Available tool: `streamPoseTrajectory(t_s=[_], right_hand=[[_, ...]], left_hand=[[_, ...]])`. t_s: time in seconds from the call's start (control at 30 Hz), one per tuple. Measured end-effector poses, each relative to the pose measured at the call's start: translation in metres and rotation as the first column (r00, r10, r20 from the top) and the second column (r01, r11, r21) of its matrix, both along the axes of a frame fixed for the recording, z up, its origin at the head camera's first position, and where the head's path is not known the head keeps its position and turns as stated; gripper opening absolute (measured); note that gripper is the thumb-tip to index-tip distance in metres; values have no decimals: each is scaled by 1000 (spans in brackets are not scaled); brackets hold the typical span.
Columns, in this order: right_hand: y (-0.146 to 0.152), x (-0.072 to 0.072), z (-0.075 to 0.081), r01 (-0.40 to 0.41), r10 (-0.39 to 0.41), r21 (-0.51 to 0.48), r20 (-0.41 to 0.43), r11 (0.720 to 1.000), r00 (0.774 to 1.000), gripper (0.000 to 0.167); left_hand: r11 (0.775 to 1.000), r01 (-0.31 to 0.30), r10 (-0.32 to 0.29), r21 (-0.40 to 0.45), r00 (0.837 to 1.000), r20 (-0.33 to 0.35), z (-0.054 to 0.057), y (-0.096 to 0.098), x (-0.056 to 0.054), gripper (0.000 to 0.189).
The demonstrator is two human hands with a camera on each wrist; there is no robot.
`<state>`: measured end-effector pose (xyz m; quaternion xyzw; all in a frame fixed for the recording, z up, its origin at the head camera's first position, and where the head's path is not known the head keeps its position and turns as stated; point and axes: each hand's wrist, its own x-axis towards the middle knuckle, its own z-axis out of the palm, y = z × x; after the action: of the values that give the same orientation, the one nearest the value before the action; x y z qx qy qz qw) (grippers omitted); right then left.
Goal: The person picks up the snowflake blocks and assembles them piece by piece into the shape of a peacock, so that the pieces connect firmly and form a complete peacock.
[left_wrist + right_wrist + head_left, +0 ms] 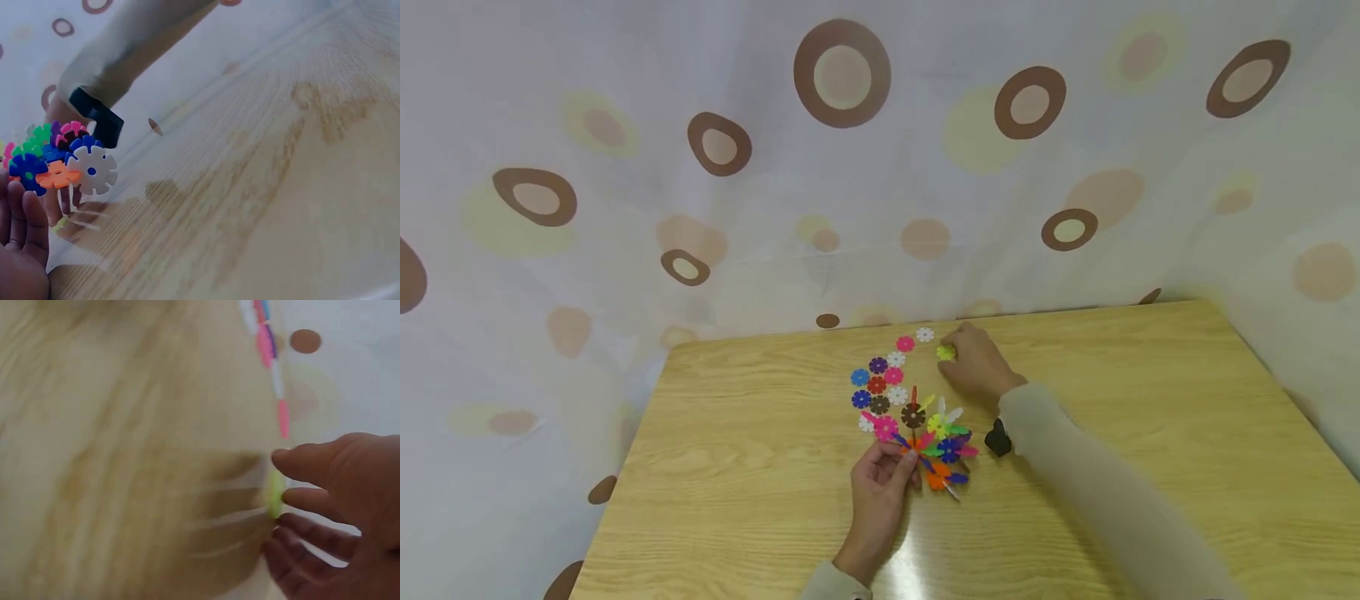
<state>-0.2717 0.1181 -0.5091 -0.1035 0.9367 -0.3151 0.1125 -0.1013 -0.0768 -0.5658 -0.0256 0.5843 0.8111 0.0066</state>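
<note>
In the head view, my left hand (880, 492) pinches a cluster of joined snowflake discs (949, 451) by an orange piece near its left side. The notched discs are slotted together at angles in pink, yellow, green, blue, orange, brown and white. A white disc (94, 170) juts from the cluster in the left wrist view. Farther back, my right hand (976, 362) reaches down to a loose yellow disc (946, 352) on the table. In the right wrist view, its thumb and extended fingers (306, 499) spread around the yellow disc (275, 494), fingertips right at its edge.
Several loose discs (877, 385) in blue, red, purple, brown, pink and white lie flat left of and behind the cluster. A white disc (925, 334) is farthest back. The wooden table (737, 467) meets a patterned curtain (760, 208). A black strap piece (997, 438) sits by the right wrist.
</note>
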Motion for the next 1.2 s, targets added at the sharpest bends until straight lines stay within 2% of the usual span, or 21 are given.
streamPoseTrajectory(t_s=[0.13,0.2,0.37,0.43,0.57,0.7,0.97,1.1,1.2], right_hand=[[4,-1,-7,34,-35,-15,-42,999,998,38],[7,-1,-6,47,-48,-41,-11,998,999,33],[16,-3,-3,7,-6,-82,15,997,1000,26],[18,-3,-1,-1,1,-110,-1,994,1000,23],[13,3,13,-19,13,-236,-24,972,1000,22],[3,15,35,-89,69,-320,-74,943,995,23],[-16,45,80,-201,159,-283,-165,938,973,14],[-26,57,93,-260,223,-200,-194,945,955,7],[-31,63,97,-276,246,-130,-208,952,947,2]], left_hand=[[1000,13,-13,0,1000,-18,0,0,0,26],[1000,13,-13,-2,1000,-24,0,0,0,27],[1000,3,-4,-17,1000,-20,-1,0,1,27],[1000,7,-8,-18,1000,-24,-1,0,1,27],[999,14,-15,-29,999,-42,-1,0,0,26],[999,11,-13,-35,999,-52,-1,0,-1,26],[999,15,-17,-50,999,-35,-1,0,1,24],[999,15,-16,-47,1000,-27,0,0,1,22],[999,17,-19,-44,999,-31,0,0,1,22]])
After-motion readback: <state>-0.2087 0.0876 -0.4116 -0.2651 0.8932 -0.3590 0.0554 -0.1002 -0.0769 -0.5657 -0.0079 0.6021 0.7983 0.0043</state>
